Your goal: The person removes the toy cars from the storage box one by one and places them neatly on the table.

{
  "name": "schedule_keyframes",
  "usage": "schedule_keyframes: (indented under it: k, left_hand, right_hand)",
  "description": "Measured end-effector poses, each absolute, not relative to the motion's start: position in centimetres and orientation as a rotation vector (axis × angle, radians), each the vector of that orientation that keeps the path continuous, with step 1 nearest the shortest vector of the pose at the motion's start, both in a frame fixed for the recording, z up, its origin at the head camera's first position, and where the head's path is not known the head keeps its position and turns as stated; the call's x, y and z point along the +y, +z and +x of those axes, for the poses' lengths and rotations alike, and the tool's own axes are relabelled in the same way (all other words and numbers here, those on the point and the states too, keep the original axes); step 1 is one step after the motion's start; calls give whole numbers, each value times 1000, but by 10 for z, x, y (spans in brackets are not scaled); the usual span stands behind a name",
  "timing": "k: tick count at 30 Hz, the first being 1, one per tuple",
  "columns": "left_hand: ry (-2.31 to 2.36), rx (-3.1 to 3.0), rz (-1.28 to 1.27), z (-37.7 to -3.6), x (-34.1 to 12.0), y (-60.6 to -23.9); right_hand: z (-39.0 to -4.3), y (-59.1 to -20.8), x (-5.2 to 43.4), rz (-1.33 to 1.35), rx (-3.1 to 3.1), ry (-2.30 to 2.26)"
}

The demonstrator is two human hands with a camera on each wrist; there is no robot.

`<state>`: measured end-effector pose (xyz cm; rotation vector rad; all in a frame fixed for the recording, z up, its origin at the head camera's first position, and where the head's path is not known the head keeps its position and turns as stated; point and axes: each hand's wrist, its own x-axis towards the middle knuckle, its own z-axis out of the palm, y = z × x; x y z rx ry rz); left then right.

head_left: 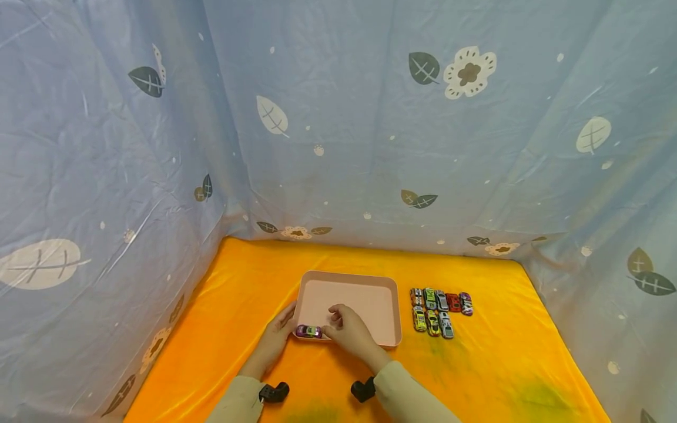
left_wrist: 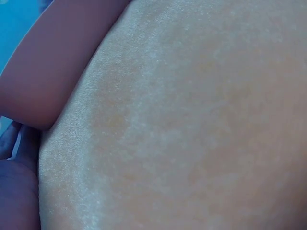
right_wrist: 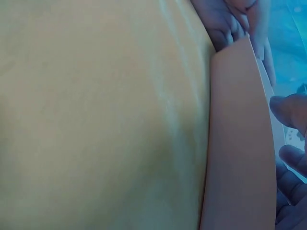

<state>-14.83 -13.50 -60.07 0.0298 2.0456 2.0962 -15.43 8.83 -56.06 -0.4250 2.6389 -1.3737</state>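
Observation:
A pale pink tray [head_left: 349, 291] lies in front of me, with a purple and green toy car [head_left: 309, 332] in its near left corner. My left hand [head_left: 276, 338] holds the tray at that corner; the right wrist view shows this hand [right_wrist: 240, 21] on both sides of the wall. Over the near part of the tray is my right hand [head_left: 351, 333], thumb by the car's right end and fingers loosely bent. Its thumb [right_wrist: 290, 111] and fingers stand apart inside the wall in the right wrist view, pinching nothing.
Right of the tray, several toy cars stand close together in two rows, among them a red car [head_left: 453, 302] and a purple and white car [head_left: 466, 304]. An orange cloth [head_left: 476, 376] covers the table. Blue patterned curtains [head_left: 338, 147] hang at the back and sides.

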Motion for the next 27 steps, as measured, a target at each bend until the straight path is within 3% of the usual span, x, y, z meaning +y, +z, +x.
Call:
schedule_keyframes:
  k: [27]
  left_hand:
    - [2110, 2024, 32, -150, -134, -601]
  right_hand:
    - [-165, -575, 73, -367, 2548, -1324]
